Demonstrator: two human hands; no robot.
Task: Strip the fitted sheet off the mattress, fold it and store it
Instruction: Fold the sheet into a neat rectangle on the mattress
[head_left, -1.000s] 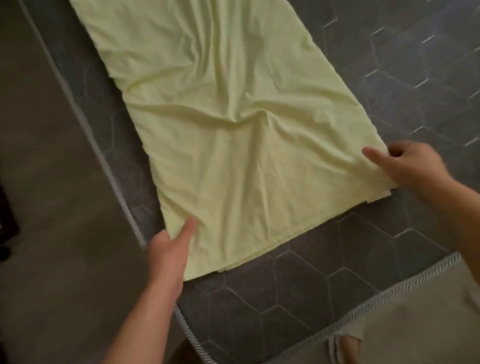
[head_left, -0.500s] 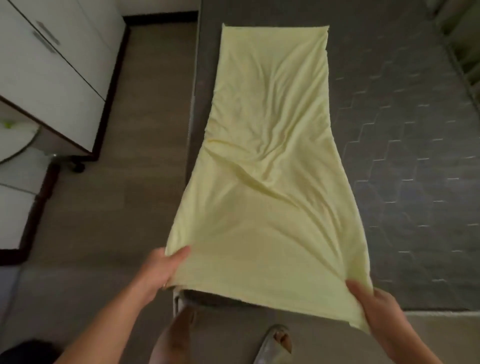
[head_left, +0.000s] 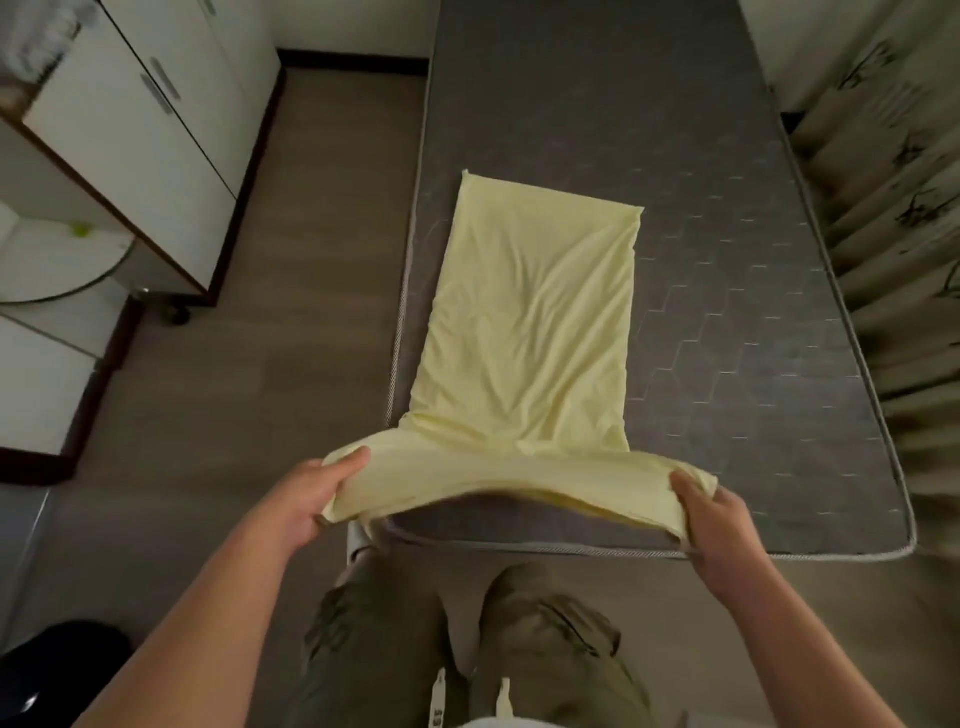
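You stand at the near end of a bare grey mattress (head_left: 727, 364), quilted in hexagons, which runs away from you up the middle of the view. Brown wood-look floor (head_left: 311, 260) lies along its left side, with a white cabinet (head_left: 130, 145) at far left. A patterned curtain (head_left: 893, 208) hangs down the right side.

The pale yellow fitted sheet (head_left: 530, 332), already folded into 1 long narrow strip, lies on the left half of the mattress. Its far end rests flat and its middle is wrinkled. The near end is lifted off the surface and stretched taut between your 2 hands, above the mattress's near edge.

Your olive trousers (head_left: 545, 623) show below.

Your left hand (head_left: 306, 493) clamps the sheet's near left corner, thumb on top and fingers curled underneath, out past the mattress's left edge. Your right hand (head_left: 711, 514) clamps the near right corner the same way, thumb over the fabric, fingers wrapped beneath.
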